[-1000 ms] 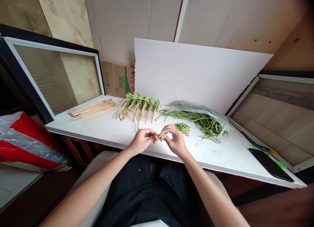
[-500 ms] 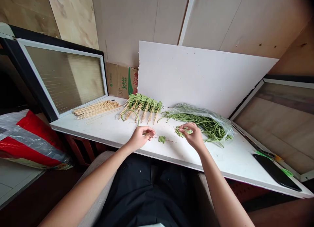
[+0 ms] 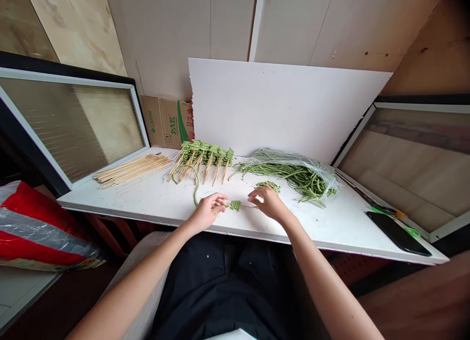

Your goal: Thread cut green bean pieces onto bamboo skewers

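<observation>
My left hand point(image 3: 208, 210) pinches the end of a thin wooden skewer point(image 3: 245, 206) that lies across the front of the white table point(image 3: 154, 198). A few short green bean pieces point(image 3: 235, 205) are threaded on it. My right hand point(image 3: 267, 202) is at the skewer's other end, fingers curled in a pinch; what they hold is too small to make out. Just behind it lies a small heap of cut bean pieces point(image 3: 268, 184). A single long bean point(image 3: 196, 183) curls beside my left hand.
Finished bean skewers point(image 3: 205, 156) lie in a row at the back. Bare skewers point(image 3: 132, 167) are piled at the left. A plastic bag of long beans point(image 3: 297, 176) sits at the right, a black phone point(image 3: 398, 232) at the far right edge. A white board point(image 3: 286, 105) leans behind.
My right hand went out to the heap of cut pieces and has come back to the skewer's tip. My left hand has kept its hold on the skewer.
</observation>
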### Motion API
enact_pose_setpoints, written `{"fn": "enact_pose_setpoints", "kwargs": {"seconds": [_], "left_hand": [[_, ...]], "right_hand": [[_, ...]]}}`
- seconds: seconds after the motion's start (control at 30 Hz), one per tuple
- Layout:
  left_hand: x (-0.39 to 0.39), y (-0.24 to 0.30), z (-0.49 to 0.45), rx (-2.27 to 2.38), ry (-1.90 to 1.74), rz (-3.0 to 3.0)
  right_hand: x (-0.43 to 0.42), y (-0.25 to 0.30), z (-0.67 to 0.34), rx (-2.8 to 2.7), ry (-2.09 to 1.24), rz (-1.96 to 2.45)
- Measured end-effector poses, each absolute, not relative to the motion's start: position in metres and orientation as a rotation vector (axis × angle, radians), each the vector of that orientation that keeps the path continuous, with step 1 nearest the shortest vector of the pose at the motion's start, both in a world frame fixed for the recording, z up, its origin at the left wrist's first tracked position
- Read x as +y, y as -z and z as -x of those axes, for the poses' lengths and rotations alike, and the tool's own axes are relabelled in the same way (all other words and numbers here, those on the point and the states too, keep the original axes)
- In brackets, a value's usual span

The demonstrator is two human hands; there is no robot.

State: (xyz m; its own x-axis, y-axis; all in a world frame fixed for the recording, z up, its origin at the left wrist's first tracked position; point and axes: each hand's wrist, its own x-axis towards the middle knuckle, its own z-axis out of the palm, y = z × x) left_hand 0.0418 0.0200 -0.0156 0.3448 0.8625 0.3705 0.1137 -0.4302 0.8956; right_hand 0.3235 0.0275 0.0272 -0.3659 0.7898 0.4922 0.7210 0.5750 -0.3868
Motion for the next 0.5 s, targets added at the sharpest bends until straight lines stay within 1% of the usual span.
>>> {"fn": "enact_pose_setpoints", "kwargs": {"seconds": [0.1,0.17,0.37,0.5], "left_hand": [[0.018,0.016,-0.045,0.895,-1.177,-1.783],[0.016,0.016,-0.047,0.901,-1.185,-1.775],[0.014,0.015,-0.051,0.874,-1.194,-1.809],[0.017,0.016,-0.049,0.917,-1.247,-1.951]], "right_hand": [[0.007,-0.041,-0.292,-2.200,-0.436,1.053],[-0.004,-0.042,-0.274,-2.253,-0.551,0.940],[-0.005,-0.032,-0.264,-2.205,-0.461,0.879],[-0.003,-0.039,-0.271,-2.170,-0.385,0.917]]}}
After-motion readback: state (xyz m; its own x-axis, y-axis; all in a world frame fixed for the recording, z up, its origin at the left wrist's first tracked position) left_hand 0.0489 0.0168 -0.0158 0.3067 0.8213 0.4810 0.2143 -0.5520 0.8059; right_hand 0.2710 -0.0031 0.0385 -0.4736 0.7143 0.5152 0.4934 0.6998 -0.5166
